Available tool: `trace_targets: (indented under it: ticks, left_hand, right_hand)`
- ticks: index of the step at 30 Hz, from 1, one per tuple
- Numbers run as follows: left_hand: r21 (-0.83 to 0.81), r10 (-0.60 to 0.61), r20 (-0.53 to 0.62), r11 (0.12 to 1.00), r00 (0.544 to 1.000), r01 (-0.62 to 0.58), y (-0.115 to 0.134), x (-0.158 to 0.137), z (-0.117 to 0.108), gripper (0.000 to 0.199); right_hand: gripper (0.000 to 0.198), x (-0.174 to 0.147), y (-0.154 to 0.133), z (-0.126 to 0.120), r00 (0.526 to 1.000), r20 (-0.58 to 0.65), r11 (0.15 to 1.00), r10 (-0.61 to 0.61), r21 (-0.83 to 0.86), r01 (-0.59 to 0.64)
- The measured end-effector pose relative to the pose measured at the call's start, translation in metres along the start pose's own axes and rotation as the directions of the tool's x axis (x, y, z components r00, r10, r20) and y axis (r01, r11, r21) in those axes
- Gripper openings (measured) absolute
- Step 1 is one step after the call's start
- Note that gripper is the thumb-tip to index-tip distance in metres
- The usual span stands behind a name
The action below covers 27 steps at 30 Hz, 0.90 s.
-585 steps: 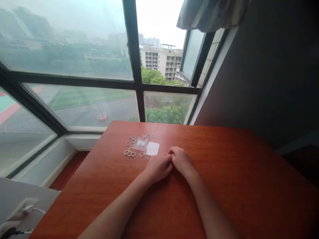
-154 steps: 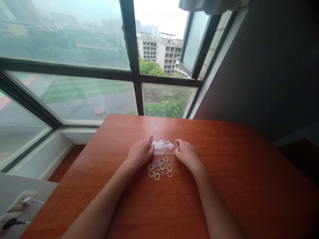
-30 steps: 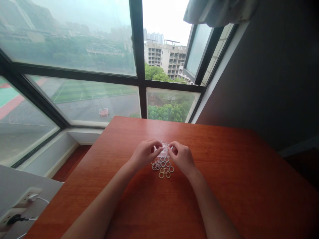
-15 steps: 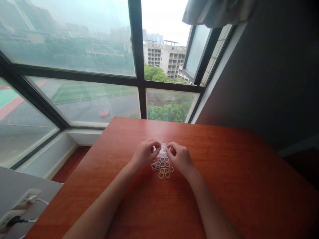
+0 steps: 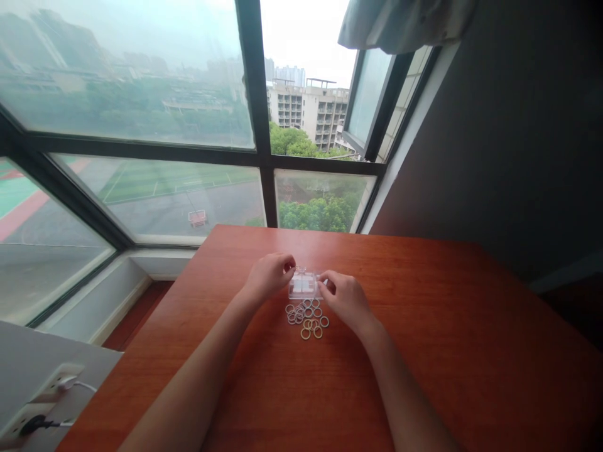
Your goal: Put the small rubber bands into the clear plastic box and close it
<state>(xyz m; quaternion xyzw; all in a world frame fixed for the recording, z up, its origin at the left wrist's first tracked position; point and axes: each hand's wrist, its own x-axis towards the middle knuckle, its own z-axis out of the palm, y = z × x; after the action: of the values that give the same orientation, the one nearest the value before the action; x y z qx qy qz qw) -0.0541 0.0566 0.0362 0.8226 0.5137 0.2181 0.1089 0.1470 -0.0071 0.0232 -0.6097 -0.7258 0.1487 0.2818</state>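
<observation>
A small clear plastic box (image 5: 301, 286) with compartments lies on the table between my hands. My left hand (image 5: 272, 274) is at its far left corner, thumb and fingers closed in a pinch; what they hold, if anything, is too small to make out. On the other side, my right hand (image 5: 346, 296) pinches the box's right edge with thumb and forefinger. Just in front of the box lie several silver-coloured rings (image 5: 296, 315), some overlapping. Several gold-coloured rings (image 5: 306, 334) are grouped closest to me.
The reddish-brown wooden table (image 5: 424, 351) reaches to a dark-framed window (image 5: 266, 188) at the back. A dark wall (image 5: 494, 144) rises on the right. At the lower left, plugs sit in wall sockets (image 5: 61, 380). A curtain (image 5: 405, 25) hangs above the open pane.
My left hand has moved left and slightly away from me, uncovering more of the box. My right hand has shifted slightly right. The rings lie as before.
</observation>
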Motion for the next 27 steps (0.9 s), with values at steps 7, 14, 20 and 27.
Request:
trace_targets:
  ticks: [7,14,20,27]
  left_hand:
    - [-0.014,-0.042,0.057,0.999,0.997,0.043,-0.006,-0.003,0.008,0.013]
    - [-0.092,-0.002,0.012,0.996,1.000,0.003,-0.012,-0.010,0.009,0.016]
    - [-0.102,0.007,0.010,0.995,1.000,-0.006,-0.012,-0.013,0.010,0.016]
    - [-0.099,0.001,0.017,0.995,1.000,0.001,-0.008,-0.014,0.009,0.017]
  right_hand:
    - [0.012,0.001,0.002,-0.001,1.000,-0.030,1.000,0.008,-0.005,-0.008]
    - [0.012,0.001,0.000,-0.003,1.000,-0.019,0.997,0.015,0.073,-0.014]
    - [0.012,0.002,-0.005,-0.007,0.999,0.043,0.997,-0.030,0.078,0.026]
    - [0.013,-0.004,-0.009,-0.009,0.993,0.116,0.997,-0.021,0.076,0.013]
